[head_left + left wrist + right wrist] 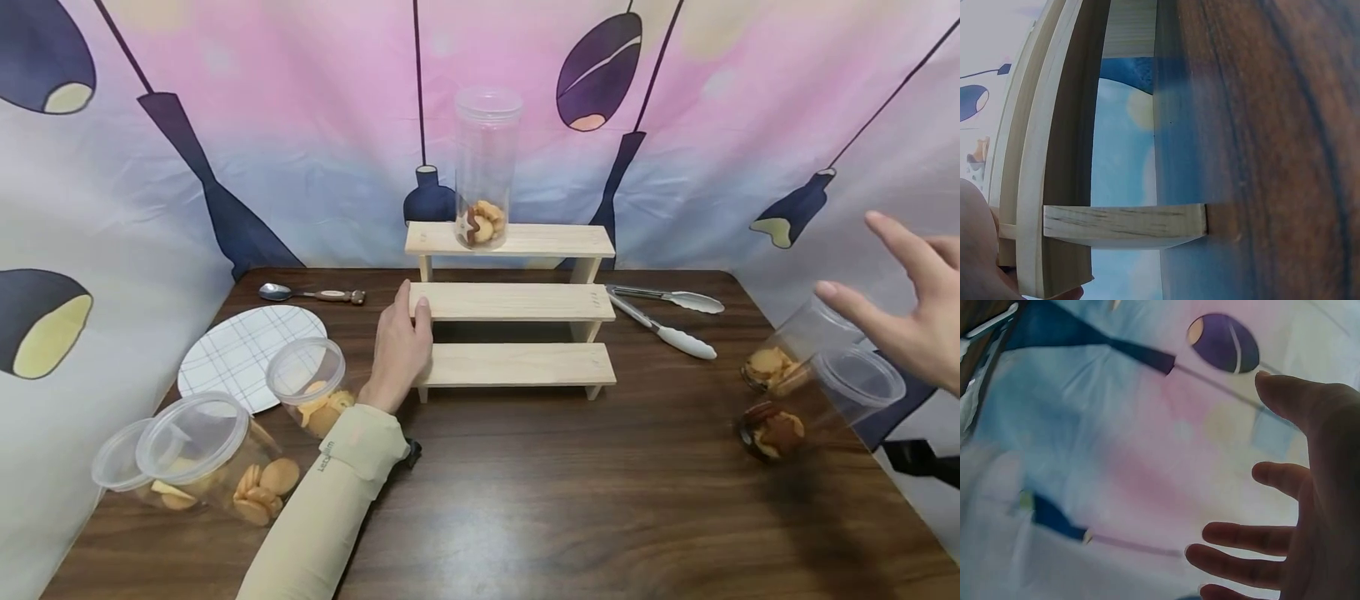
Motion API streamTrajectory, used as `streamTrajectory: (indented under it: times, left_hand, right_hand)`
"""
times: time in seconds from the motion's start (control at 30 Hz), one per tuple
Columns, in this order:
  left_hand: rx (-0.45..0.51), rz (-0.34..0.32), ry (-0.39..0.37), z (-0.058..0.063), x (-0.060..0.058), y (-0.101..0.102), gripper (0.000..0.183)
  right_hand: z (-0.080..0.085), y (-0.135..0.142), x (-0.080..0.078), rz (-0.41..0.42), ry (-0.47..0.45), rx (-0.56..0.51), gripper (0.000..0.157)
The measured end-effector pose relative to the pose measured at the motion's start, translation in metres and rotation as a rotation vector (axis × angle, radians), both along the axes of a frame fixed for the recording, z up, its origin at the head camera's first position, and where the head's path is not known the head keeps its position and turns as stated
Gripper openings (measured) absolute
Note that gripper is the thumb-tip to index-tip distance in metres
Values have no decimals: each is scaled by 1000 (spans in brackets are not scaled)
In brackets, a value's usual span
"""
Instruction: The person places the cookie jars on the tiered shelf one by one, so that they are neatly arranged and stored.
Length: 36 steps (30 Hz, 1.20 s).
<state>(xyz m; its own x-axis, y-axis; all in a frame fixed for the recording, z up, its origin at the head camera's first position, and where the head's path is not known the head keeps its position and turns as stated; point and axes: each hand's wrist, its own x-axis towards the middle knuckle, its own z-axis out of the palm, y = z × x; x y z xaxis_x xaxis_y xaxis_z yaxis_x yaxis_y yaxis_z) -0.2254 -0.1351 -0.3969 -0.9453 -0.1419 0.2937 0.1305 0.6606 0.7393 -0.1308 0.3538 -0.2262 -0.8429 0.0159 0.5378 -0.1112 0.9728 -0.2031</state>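
A three-step wooden shelf (513,304) stands near the back of the table. My left hand (397,346) grips its left end, thumb beside the middle step; in the left wrist view fingers (975,250) curl around the board ends. On the top step stands a tall clear jar (486,167) with a few cookies at its bottom. My right hand (926,308) is raised at the far right with fingers spread and nothing in it. Below that hand are two clear cookie jars, the nearer jar (776,433) overlapping the farther jar (768,362).
Three lidded cookie jars (262,487) stand at the left, beside a round white checked mat (240,354). A spoon (315,294) lies behind the mat. White-tipped tongs (682,337) lie right of the shelf. A printed cloth (315,125) hangs behind the table.
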Motion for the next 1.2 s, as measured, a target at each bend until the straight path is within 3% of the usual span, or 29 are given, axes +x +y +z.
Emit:
streamTrajectory:
  times: [0.23,0.33,0.47,0.67,1.2]
  left_hand:
    - [-2,-5,4,-1,2,-2,63]
    - [0,-1,7,-1,2,-2,62]
    - [0,3,9,0,2,-2,62]
    - [-4,12,5,-1,2,-2,62]
    - [-12,6,11,0,1,-3,62]
  right_hand:
    - [-42,26,20,-84,-38,7,89]
    - [-57,32,25,-113,-95,13,95]
    - [-70,38,28,-117,-95,83,107]
    - [-81,41,29,-87,-73,156,121]
    - [-89,42,30,-156,-235,111,102]
